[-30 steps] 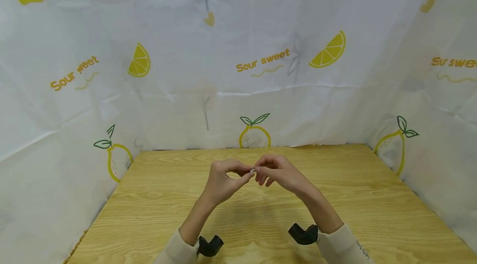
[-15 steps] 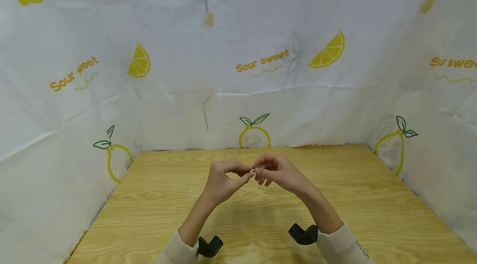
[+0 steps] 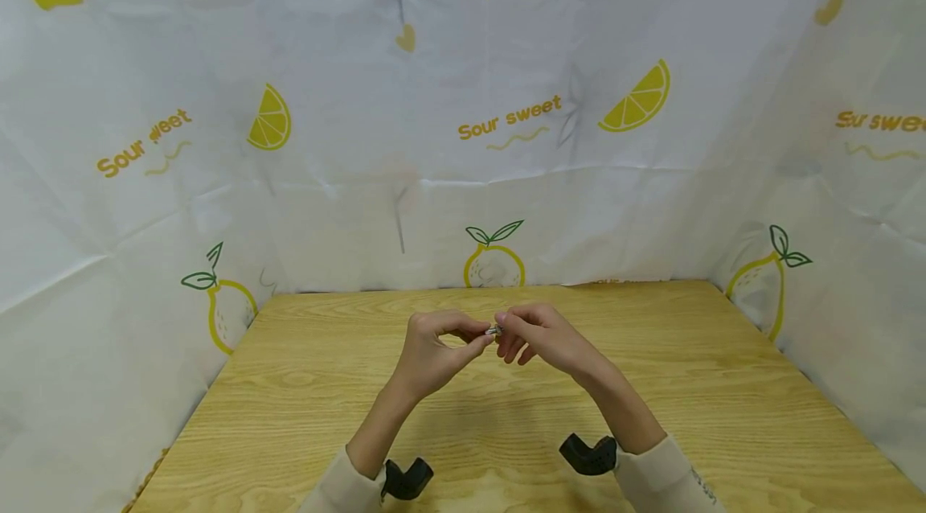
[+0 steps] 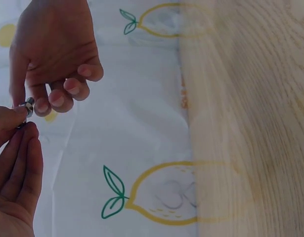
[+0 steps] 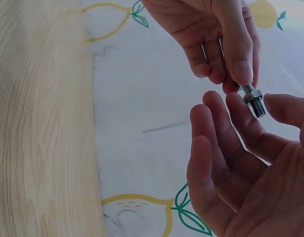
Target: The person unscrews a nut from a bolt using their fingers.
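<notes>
Pinched between the thumb and fingertips of my left hand (image 3: 438, 349) is a small silver bolt (image 5: 259, 108), its threaded end pointing toward my right hand (image 3: 547, 341). A hex nut (image 5: 252, 96) sits partway along the thread. The bolt's other end is hidden by the left fingers. In the right wrist view, the right thumb and index finger lie on either side of the nut and thread, spread apart, with a gap at the thumb. The other right fingers are loosely bent. Both hands are raised over the wooden table (image 3: 347, 416).
A white cloth (image 3: 347, 215) printed with lemons hangs behind the table and along both sides. Black wrist-worn devices (image 3: 408, 479) project from the cuffs of both light sleeves (image 3: 661, 471).
The right thumb and index finger have shifted on the nut end and now stand apart from each other. My left hand keeps its place and its pinch on the bolt.
</notes>
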`<state>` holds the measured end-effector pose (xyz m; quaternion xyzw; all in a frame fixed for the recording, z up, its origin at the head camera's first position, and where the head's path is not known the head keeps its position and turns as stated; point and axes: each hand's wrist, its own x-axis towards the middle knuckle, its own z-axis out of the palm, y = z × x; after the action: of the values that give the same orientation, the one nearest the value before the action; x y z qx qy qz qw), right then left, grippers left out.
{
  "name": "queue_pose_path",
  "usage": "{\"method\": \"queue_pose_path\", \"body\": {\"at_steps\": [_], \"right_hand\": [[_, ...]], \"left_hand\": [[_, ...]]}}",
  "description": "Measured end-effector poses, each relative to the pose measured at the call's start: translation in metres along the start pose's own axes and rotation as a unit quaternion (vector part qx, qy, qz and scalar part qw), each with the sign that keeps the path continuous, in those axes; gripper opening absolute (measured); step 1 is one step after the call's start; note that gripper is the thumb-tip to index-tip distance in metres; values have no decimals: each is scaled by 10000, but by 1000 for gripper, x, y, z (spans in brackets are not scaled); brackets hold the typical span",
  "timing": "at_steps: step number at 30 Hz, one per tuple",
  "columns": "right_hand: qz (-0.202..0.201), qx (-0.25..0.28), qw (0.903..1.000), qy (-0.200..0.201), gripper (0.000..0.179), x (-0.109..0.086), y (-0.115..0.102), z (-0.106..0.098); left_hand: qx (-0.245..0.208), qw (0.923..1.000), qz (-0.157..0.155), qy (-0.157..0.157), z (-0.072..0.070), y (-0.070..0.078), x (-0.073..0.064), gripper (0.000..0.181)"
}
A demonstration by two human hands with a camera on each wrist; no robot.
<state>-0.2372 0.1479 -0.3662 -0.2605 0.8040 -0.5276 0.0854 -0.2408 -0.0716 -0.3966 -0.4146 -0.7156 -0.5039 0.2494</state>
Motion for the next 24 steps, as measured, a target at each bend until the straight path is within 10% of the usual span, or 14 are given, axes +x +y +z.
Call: {"method": "queue_pose_path", "body": {"at_steps": [24], "right_hand": [[-278, 253, 9991, -209, 27, -2, -1, -3]], "left_hand": [[-19, 9999, -139, -10, 0, -1, -1, 4]]}}
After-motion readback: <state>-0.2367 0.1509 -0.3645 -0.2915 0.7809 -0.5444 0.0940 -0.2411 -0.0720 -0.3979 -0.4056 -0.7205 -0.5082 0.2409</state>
